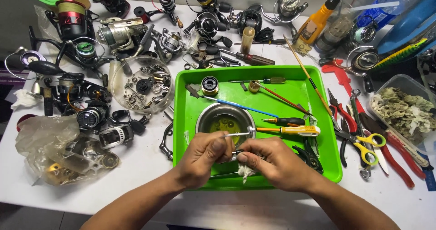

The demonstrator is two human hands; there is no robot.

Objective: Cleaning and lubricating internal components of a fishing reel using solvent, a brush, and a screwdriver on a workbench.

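- Both hands meet over the near edge of the green tray (190, 121), just in front of the steel bowl (225, 119).
- Left hand (204, 157) pinches a thin metal rod (237, 134), which pokes out over the bowl's rim.
- Right hand (272, 162) is closed around a small dark part (238, 152) at its fingertips, with a scrap of white cloth (245, 171) tucked beneath.
- Screwdrivers (290, 130) lie just right of the bowl; fishing reels (91, 116) crowd the table on the left.

A bright green tray (329, 159) holds a yellow-handled screwdriver (293, 130) and a blue brush (240, 105).
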